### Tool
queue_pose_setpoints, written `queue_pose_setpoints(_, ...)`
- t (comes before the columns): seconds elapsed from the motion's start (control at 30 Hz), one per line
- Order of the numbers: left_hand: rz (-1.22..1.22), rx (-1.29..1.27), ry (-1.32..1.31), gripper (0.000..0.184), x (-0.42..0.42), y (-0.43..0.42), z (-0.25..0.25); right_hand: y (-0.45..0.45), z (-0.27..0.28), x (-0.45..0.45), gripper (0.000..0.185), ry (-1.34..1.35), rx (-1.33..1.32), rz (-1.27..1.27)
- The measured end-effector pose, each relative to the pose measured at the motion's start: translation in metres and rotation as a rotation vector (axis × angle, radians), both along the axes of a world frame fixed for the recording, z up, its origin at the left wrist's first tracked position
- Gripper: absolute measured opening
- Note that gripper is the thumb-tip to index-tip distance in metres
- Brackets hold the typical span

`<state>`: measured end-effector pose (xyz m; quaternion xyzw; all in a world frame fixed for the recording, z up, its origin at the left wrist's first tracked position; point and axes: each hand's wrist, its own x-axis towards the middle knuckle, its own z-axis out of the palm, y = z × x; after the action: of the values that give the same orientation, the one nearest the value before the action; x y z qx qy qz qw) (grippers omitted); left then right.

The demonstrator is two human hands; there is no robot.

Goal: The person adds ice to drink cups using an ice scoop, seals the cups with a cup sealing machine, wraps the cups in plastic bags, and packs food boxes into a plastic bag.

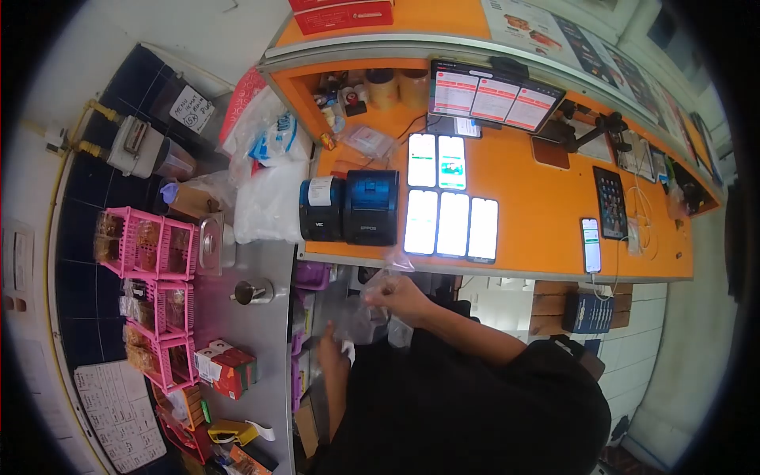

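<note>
My right hand pinches the upper part of a clear plastic bag in front of the orange counter. To the lower left, my left hand is beside the bag, blurred by motion; its grip cannot be made out. Bare forearms and a black shirt fill the lower middle. Beyond my hands, two black printers stand near the counter's edge, and several lit phones lie to their right.
A tablet showing order screens stands at the counter's back. Another tablet and a cabled phone lie right. Leftward, a steel worktop holds pink baskets, a metal cup and a red-green box.
</note>
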<state>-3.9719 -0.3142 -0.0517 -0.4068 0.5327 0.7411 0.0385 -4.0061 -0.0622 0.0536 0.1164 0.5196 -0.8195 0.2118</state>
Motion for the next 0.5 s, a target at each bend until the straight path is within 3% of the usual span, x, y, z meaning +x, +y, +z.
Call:
queue_pose_setpoints(0.07, 0.077, -0.62, -0.057, 0.031, -0.001, 0.027, 0.029, -0.005, -0.008, 0.001, 0.026, 0.193, 0.304, 0.11)
queue_pose_setpoints(0.13, -0.301, -0.547, 0.339, 0.032, 0.0, 0.046, 0.086, -0.013, -0.013, -0.001, 0.028, 0.18, 0.338, 0.222)
queue_pose_setpoints(0.2, -0.854, -0.198, 0.245, 0.029, -0.009, 0.046, 0.108, -0.023, -0.019, 0.005, 0.029, 0.175, 0.365, 0.386)
queue_pose_setpoints(0.23, -0.802, -0.206, 0.233, 0.029, -0.012, 0.051, 0.12, -0.03, -0.023, 0.007, 0.031, 0.184, 0.31, 0.297)
queue_pose_setpoints(0.27, -0.908, -0.238, 0.258, 0.029, -0.017, 0.057, 0.132, -0.036, -0.025, 0.004, 0.033, 0.198, 0.253, 0.21)
queue_pose_setpoints(0.3, -1.017, -0.272, 0.282, 0.031, -0.019, 0.056, 0.139, -0.035, -0.022, 0.001, 0.033, 0.211, 0.243, 0.261)
queue_pose_setpoints(0.33, -0.972, -0.286, 0.277, 0.031, -0.018, 0.045, 0.133, -0.026, -0.017, -0.003, 0.04, 0.11, 0.21, 0.322)
queue_pose_setpoints(0.4, -1.042, -0.66, 0.337, 0.027, -0.011, 0.017, 0.113, -0.008, 0.002, -0.014, 0.046, 0.006, 0.184, 0.413)
queue_pose_setpoints(0.43, -1.012, -0.661, 0.322, 0.027, -0.007, 0.003, 0.114, 0.0, 0.017, -0.02, 0.04, 0.183, 0.515, 0.576)
queue_pose_setpoints(0.47, -0.937, -0.944, 0.268, 0.021, -0.002, -0.013, 0.116, 0.007, 0.022, -0.023, 0.034, 0.368, 0.841, 0.726)
queue_pose_setpoints(0.5, -0.86, -1.222, 0.2, 0.018, 0.006, -0.022, 0.116, 0.01, 0.01, -0.021, 0.034, 0.366, 0.829, 0.753)
